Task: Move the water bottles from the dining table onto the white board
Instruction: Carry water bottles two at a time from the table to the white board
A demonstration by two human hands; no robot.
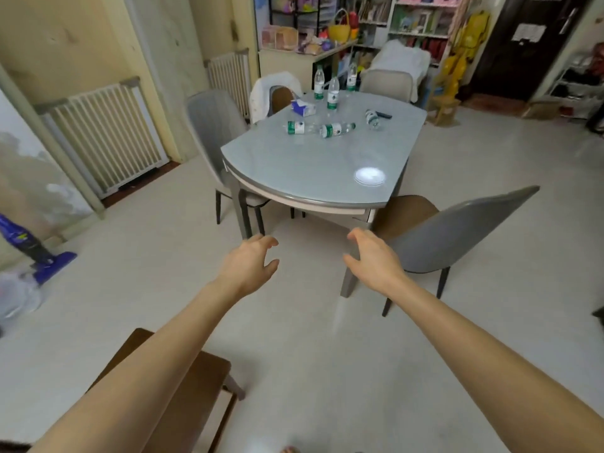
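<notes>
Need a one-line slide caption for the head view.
Empty hands reach toward table holding six water bottles.

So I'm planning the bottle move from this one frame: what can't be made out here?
- White board: not identifiable in the head view.
- Standing water bottles: too small and far to tell fill level or caps.
- Lying water bottles: clear bodies blur into the dining table.
- Brown seat: partly hidden by the left forearm.
</notes>
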